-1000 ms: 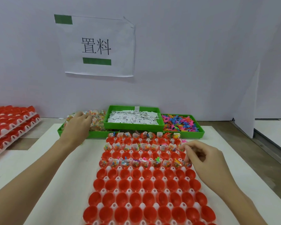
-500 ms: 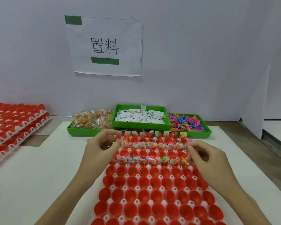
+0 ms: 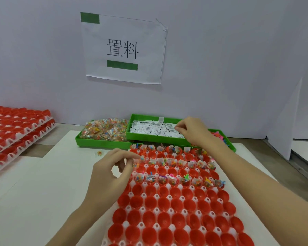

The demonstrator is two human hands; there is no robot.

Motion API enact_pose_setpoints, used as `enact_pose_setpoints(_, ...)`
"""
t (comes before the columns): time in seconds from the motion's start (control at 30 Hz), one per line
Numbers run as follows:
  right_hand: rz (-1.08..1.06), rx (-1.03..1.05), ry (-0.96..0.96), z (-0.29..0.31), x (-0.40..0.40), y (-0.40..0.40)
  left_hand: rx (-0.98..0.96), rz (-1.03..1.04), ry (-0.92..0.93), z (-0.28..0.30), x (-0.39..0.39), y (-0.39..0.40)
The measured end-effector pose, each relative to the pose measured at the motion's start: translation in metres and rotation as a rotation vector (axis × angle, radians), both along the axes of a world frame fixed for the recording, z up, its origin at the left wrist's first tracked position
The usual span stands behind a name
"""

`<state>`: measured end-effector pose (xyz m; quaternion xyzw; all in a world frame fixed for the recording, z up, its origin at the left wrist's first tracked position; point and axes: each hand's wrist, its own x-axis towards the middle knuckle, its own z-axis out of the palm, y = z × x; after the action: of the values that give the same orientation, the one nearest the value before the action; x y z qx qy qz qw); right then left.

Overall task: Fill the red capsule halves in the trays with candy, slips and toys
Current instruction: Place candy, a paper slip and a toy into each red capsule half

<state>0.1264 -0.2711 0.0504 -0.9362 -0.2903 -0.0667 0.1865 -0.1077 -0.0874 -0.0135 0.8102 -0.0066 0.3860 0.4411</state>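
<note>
Red halves (image 3: 169, 217) sit in a white tray (image 3: 126, 225) on the table, running from its middle to the near edge. Alternate far rows hold candy packets, slips and toys; the rows between and all the near rows are bare. Left hand (image 3: 112, 174) is at the tray's left edge, thumb and forefinger pinching what looks like a candy packet over a half there. Right hand (image 3: 194, 132) is curled over the slips bin (image 3: 149, 139) at the far edge; whether it has a slip, I cannot tell. Next, I reckon: drop the candy, bring a slip back.
</note>
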Motion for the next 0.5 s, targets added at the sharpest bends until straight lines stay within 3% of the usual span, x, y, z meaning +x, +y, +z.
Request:
enact_pose_setpoints(0.2, -0.193, -0.337, 0.006, -0.01, 0.034, 0.031, 0.135, 0.066, -0.045, 0.003, -0.002, 0.001)
enact_pose_setpoints(0.5, -0.235, -0.278, 0.066, -0.007, 0.043, 0.04, 0.097, 0.103, -0.021, 0.004, -0.002, 0.004)
